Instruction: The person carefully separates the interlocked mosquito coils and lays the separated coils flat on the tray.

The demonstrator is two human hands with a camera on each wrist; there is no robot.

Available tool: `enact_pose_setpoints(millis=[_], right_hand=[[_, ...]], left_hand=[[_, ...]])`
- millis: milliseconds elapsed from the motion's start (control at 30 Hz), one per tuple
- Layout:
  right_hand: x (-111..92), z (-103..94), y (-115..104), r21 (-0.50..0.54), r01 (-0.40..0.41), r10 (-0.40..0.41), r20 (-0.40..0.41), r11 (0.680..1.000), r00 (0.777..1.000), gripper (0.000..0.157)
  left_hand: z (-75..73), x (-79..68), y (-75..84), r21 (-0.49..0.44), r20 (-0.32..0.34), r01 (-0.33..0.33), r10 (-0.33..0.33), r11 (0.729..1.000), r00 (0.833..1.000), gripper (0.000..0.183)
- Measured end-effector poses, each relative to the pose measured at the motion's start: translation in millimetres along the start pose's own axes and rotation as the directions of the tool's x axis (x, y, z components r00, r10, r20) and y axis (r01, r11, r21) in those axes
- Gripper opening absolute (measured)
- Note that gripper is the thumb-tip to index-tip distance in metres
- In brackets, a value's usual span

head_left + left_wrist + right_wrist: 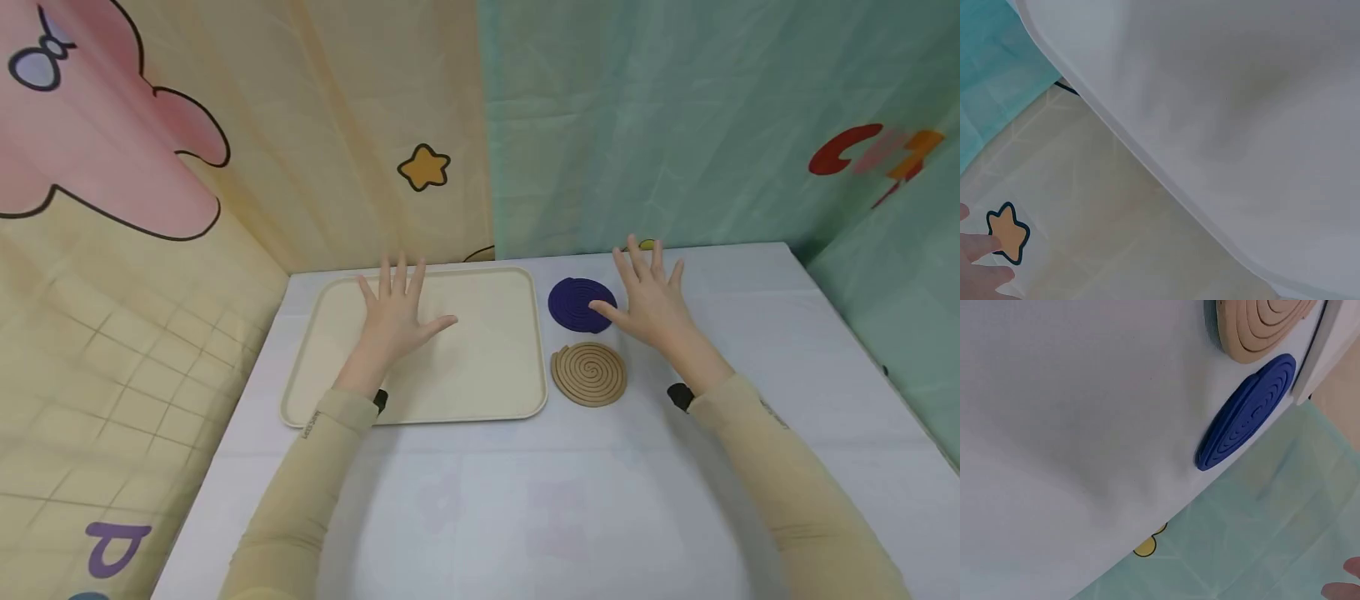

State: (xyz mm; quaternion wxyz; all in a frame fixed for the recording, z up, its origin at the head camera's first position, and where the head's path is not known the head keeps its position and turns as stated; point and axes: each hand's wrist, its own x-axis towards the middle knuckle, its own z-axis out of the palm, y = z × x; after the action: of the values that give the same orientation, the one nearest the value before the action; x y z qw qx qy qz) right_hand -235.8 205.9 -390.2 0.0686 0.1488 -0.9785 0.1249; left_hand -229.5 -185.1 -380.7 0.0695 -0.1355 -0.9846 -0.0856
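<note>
Your left hand (396,321) and right hand (652,307) are splayed, empty. Blue spiral coaster (573,305) and tan spiral coaster (588,375) lie beside the tray (487,375); handling appears unstarted.

I'm in some curtained-off nook, home or studio I can't tell: yellow cartoon curtain (330,150) across the upper left, green curtain (675,125) upper right, white-covered table (480,517) below.
</note>
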Motion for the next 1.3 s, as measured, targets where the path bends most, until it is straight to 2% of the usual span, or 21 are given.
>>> enact_pose_setpoints(millis=[333,467,567,733,900,1133,1300], right_hand=[[-20,18.3,-12,0.005,0.12,-0.12,0.014,0.993,0.993,0.089],[-29,27.3,-15,0.009,0.183,-0.183,0.007,0.983,0.983,0.088],[-34,32.5,-16,0.03,0.198,-0.199,0.03,0.98,0.98,0.089],[-41,39.5,-15,0.084,0.178,-0.186,0.112,0.981,0.976,0.088],[-42,42.0,-15,0.14,0.147,-0.175,0.21,0.979,0.962,0.085],[-36,41.7,-16,0.174,0.098,-0.15,0.315,0.98,0.937,0.084],[-28,43.5,-18,0.206,0.046,-0.123,0.375,0.977,0.919,0.089]], left_hand=[[18.2,-13.9,20.4,-0.004,0.053,-0.102,0.102,0.995,0.993,0.103],[26.0,-20.4,28.8,-0.033,0.071,-0.153,0.155,0.988,0.985,0.101],[31.5,-24.1,34.3,-0.058,0.084,-0.195,0.199,0.979,0.976,0.1],[42.0,-27.8,40.7,-0.08,0.093,-0.26,0.266,0.962,0.959,0.097],[51.4,-27.9,51.9,-0.128,0.128,-0.298,0.314,0.946,0.941,0.093],[58.1,-15.7,84.6,-0.21,0.201,-0.282,0.324,0.936,0.925,0.089],[65.0,-2.2,108.6,-0.196,0.257,-0.267,0.312,0.944,0.915,0.084]])
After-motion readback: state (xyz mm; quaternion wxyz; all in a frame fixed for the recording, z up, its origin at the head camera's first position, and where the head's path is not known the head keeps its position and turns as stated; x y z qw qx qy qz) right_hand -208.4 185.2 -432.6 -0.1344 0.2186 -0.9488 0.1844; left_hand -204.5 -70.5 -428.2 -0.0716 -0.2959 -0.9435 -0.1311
